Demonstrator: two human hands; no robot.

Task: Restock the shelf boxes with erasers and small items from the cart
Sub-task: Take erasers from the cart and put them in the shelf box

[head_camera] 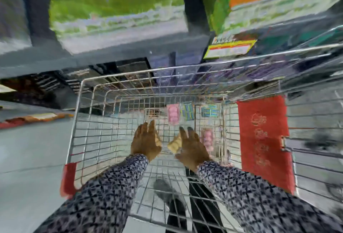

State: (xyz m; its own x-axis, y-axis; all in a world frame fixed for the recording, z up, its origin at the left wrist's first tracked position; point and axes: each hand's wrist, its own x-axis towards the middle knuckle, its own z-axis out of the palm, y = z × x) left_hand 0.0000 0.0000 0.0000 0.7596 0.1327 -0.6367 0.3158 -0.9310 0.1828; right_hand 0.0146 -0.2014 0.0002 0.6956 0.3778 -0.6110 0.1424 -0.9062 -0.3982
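Observation:
Both of my hands reach down into a wire shopping cart (79,114). My left hand (145,140) hangs open with fingers spread and nothing in it. My right hand (191,145) is also open, fingers spread, beside it. On the cart floor lie small packs: a pink pack (173,115) just beyond my fingertips, a blue-green pack (187,111), another blue-green pack (208,111) and a pink pack (207,138) right of my right hand. The picture is blurred, so the pack contents cannot be read.
A red panel (263,140) hangs on the cart's right side and a red corner guard (68,180) sits at its near left. A grey shelf edge (111,54) with green packages (111,10) and a yellow price label (230,49) stands beyond the cart. Grey floor lies to the left.

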